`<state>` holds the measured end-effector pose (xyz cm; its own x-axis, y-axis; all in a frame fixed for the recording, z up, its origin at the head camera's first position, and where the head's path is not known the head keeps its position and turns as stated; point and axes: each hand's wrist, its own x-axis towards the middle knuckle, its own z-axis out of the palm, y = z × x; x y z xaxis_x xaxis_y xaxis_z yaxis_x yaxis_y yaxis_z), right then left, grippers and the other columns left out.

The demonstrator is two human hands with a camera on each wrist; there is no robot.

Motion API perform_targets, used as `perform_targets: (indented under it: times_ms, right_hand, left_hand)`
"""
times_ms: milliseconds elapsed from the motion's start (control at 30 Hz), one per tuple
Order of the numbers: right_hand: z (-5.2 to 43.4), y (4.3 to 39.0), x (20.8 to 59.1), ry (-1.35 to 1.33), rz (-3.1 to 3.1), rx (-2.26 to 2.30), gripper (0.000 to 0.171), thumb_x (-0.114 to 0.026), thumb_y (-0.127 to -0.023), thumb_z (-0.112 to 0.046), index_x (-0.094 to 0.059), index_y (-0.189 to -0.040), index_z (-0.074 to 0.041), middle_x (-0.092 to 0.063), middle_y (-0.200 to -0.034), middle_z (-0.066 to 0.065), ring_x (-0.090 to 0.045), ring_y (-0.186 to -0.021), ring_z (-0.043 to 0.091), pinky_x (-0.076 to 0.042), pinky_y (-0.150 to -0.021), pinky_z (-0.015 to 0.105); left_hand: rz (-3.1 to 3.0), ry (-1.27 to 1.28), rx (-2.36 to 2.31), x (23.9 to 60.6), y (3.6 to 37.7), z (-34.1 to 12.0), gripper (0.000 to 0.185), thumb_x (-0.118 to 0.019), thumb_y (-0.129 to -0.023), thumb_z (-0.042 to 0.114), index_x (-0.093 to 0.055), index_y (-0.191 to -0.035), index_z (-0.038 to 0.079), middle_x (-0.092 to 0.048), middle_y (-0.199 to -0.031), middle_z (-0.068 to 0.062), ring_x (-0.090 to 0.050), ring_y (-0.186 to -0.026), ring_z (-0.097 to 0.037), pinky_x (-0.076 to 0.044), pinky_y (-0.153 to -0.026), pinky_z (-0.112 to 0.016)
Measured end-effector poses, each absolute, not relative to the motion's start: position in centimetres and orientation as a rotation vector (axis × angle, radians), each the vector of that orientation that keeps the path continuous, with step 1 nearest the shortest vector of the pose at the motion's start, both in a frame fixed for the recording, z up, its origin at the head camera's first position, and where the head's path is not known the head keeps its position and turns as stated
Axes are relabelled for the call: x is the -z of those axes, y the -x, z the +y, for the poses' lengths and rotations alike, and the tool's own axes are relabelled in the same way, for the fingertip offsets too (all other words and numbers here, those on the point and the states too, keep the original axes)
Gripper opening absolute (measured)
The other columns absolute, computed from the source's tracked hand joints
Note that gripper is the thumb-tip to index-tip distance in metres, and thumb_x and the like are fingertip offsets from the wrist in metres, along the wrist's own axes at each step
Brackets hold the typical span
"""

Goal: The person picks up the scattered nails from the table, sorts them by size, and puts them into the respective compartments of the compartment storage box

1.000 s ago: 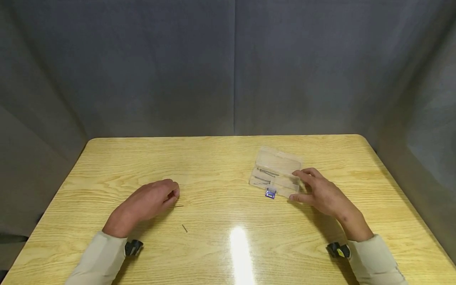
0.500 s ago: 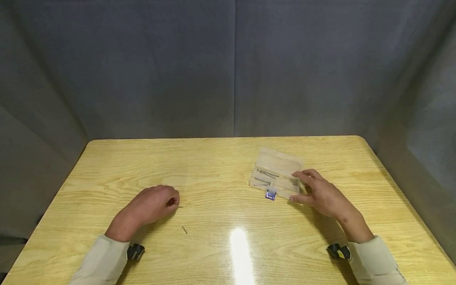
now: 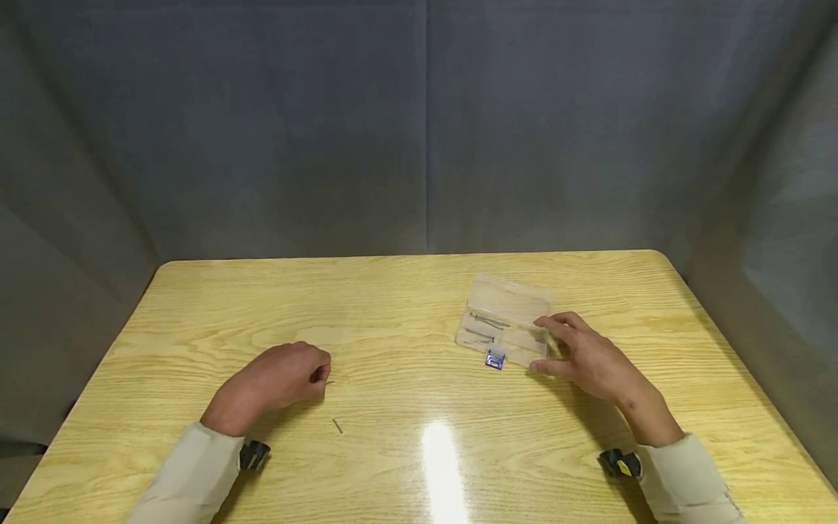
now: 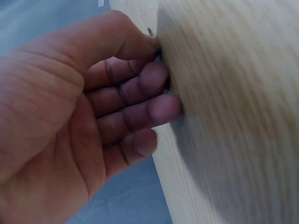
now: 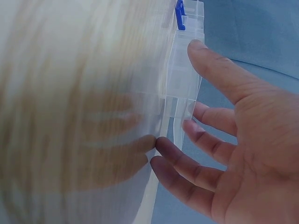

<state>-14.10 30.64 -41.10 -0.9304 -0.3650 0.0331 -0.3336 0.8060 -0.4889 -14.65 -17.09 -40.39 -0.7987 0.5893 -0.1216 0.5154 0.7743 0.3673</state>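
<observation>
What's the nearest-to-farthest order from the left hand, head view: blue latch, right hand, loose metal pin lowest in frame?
From the left hand:
1. Loose metal pin: just right, lower in frame.
2. Blue latch: farther right, at the front edge of the clear plastic case.
3. Right hand: farthest right, at the case's right end.

In the head view, the left hand [image 3: 278,378] hides most of the thin dark piece [image 3: 330,383] it pinches. We cannot count the slim metal pieces [image 3: 489,321] in the box [image 3: 505,297]; the bottom edge crops both sleeves [image 3: 190,474].
</observation>
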Motion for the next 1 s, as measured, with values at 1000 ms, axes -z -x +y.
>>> perform_targets:
  times_ms: [1000]
  right_hand:
    - [30.6, 14.2, 41.0, 0.591, 2.931, 0.771, 0.069, -0.080, -0.092, -0.037, -0.054, -0.145, -0.001, -0.050, -0.137, 0.017, -0.060, -0.107, 0.033, -0.050, -0.085, 0.054]
  left_hand:
    - [2.686, -1.183, -0.490, 38.3, 17.1, -11.0, 0.029, -0.058, -0.085, 0.000, -0.046, -0.069, 0.022, -0.033, -0.066, 0.013, -0.027, -0.062, -0.004, -0.026, -0.058, -0.028]
